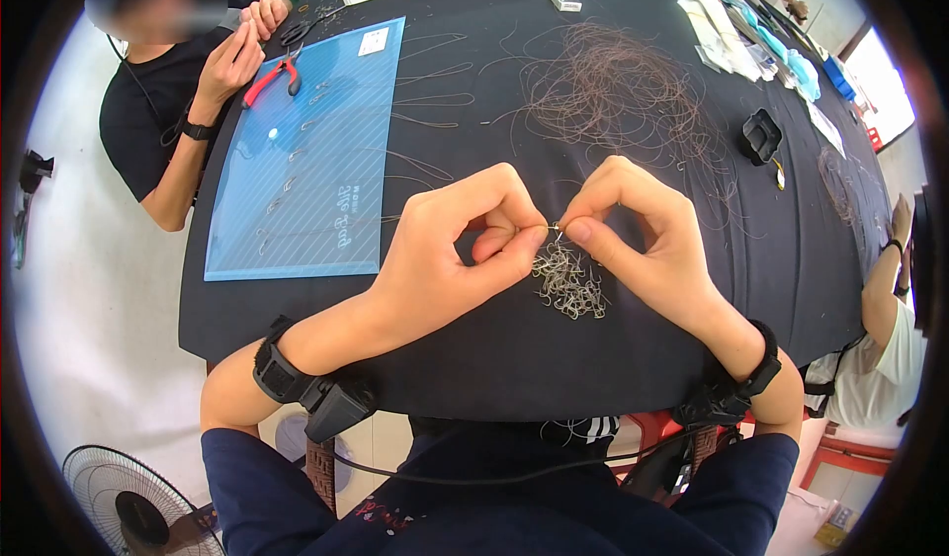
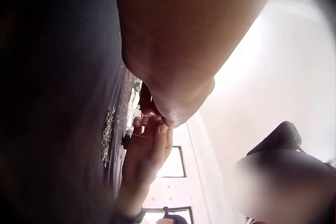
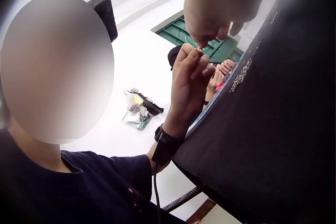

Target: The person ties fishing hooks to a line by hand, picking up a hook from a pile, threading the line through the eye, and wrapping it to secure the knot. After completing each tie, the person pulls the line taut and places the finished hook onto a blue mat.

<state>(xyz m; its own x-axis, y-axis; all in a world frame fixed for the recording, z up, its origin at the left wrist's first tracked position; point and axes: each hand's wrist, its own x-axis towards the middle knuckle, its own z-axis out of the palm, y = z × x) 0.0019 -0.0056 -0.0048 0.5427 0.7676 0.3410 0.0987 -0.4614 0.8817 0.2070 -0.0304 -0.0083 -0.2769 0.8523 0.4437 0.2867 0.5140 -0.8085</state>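
Note:
Over the dark table, my left hand point(image 1: 435, 240) and right hand point(image 1: 647, 235) meet fingertip to fingertip. The left thumb and index finger pinch a small fish hook point(image 3: 199, 49), mostly hidden by the fingers. Close against it, the right thumb and index finger pinch a thin fishing line point(image 2: 139, 136), which is barely visible. Just below the fingertips lies a loose pile of silvery fish hooks point(image 1: 571, 284). In the right wrist view, the left hand point(image 3: 188, 79) stands upright with its fingers bent.
Left of my hands is a translucent blue file bag point(image 1: 316, 180) with hooks and looped lines along it, and red-handled pliers point(image 1: 272, 80). Tangled brown line point(image 1: 623, 86) spreads beyond my hands. A black tray point(image 1: 761, 137) sits to the right. Another person point(image 1: 158, 101) works at far left.

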